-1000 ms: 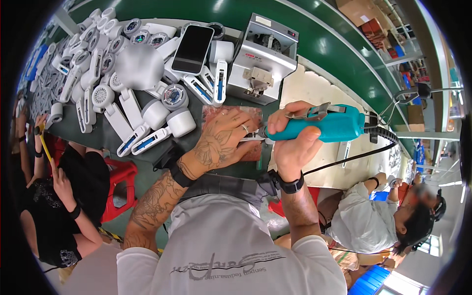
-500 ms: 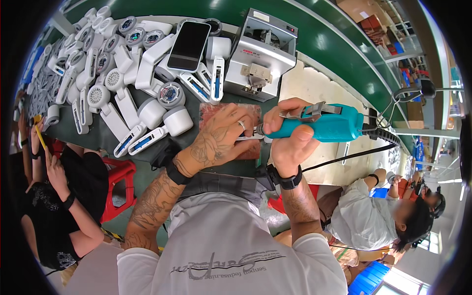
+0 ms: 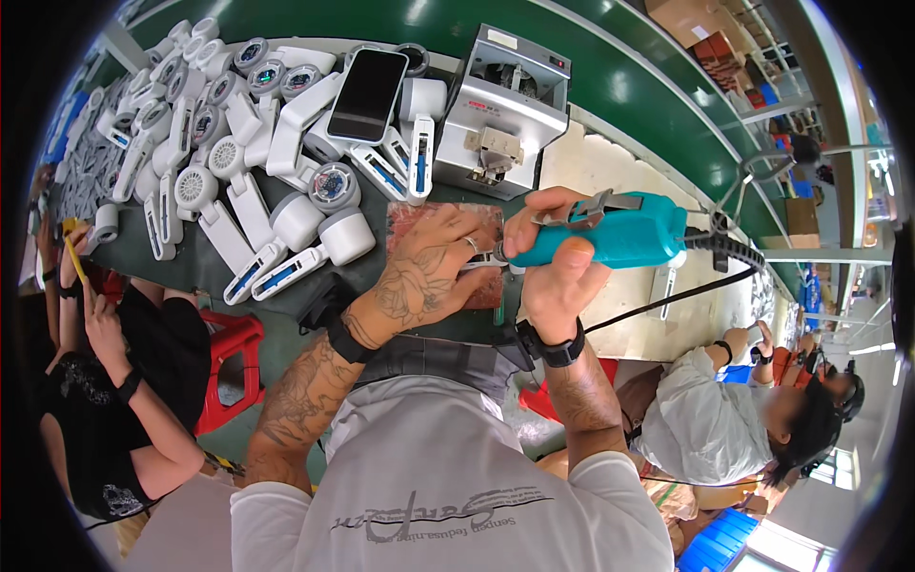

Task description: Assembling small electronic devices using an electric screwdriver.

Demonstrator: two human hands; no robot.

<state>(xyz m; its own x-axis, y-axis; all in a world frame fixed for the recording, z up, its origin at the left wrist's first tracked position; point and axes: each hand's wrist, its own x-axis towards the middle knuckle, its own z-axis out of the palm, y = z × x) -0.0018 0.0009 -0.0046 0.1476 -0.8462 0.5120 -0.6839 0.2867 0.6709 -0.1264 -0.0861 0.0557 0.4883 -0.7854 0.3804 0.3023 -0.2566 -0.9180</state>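
Observation:
My right hand (image 3: 562, 272) is wrapped around a teal electric screwdriver (image 3: 629, 232) with a metal lever on its body. Its tip points left, toward my left hand (image 3: 434, 262), and meets a small white piece (image 3: 491, 258) there. Fingers and thumb of my left hand pinch that piece down on a worn reddish pad (image 3: 405, 217). Most of the piece is covered by my fingers, so its full shape is hidden.
White handheld fans (image 3: 286, 234) crowd the left of the green bench, with a phone (image 3: 367, 93) on top. A grey metal machine (image 3: 505, 110) stands behind the pad. The screwdriver's black cable (image 3: 667, 301) crosses pale paper (image 3: 610, 172). Co-workers sit at both sides.
The rear of the screwdriver has swung slightly left and its body tilts a little differently. The hook and cable behind it have shifted too. My left hand stays in place.

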